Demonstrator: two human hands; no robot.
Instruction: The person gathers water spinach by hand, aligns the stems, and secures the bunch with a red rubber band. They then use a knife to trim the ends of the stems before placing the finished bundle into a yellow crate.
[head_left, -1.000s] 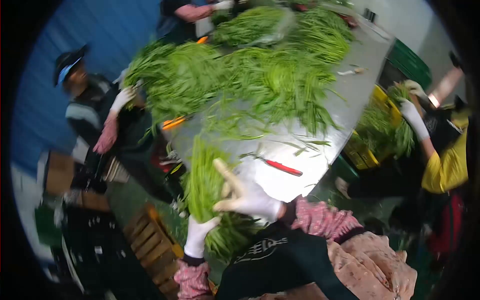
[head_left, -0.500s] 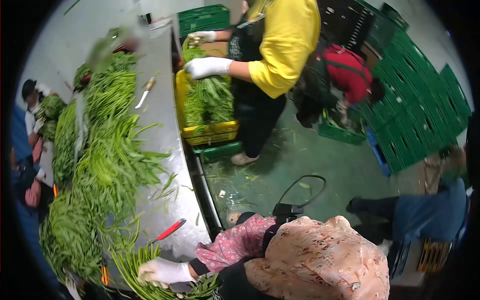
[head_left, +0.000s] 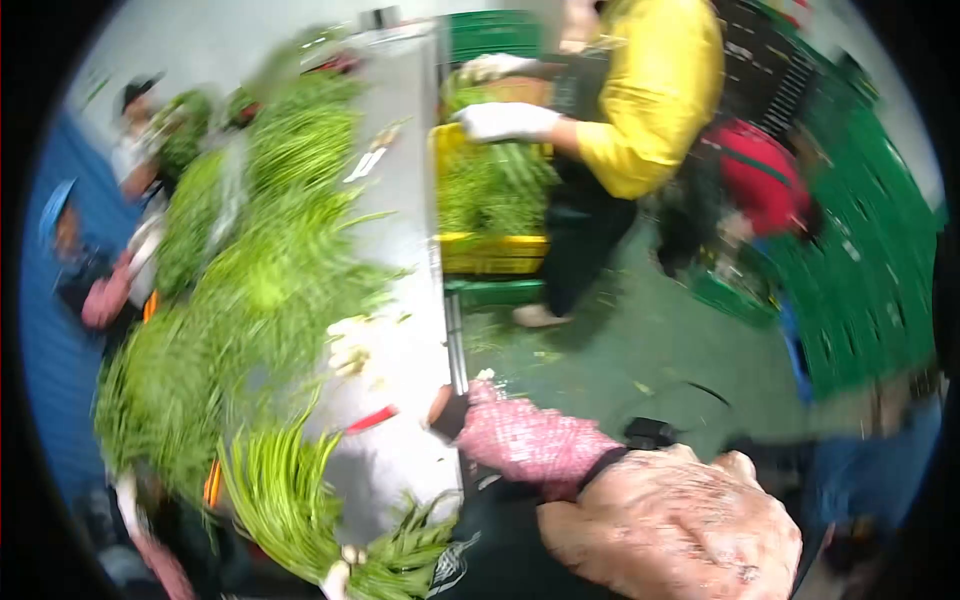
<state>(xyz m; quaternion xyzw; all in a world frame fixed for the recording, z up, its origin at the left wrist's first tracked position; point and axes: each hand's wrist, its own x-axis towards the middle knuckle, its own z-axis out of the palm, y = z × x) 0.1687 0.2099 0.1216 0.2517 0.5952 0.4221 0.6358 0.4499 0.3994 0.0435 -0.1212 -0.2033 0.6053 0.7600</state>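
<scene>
My left hand, white-gloved and partly cut off by the bottom edge, is closed on a bunch of long green stems. Its leafy part spreads to the right of the hand. My right hand, also white-gloved, is above the metal table, beside the large heap of leafy greens. Motion and glare smear its fingers, so their closure and any content are unclear. A red-handled tool lies on the table just below my right hand.
A co-worker in yellow handles greens over a yellow crate. Another in red bends near stacked green crates. Several people stand beyond the heap at left. A knife lies farther up the table.
My right hand has left the stems near the bottom and moved up over the table. The view has shifted, and more of my left hand's grip on the bunch shows.
</scene>
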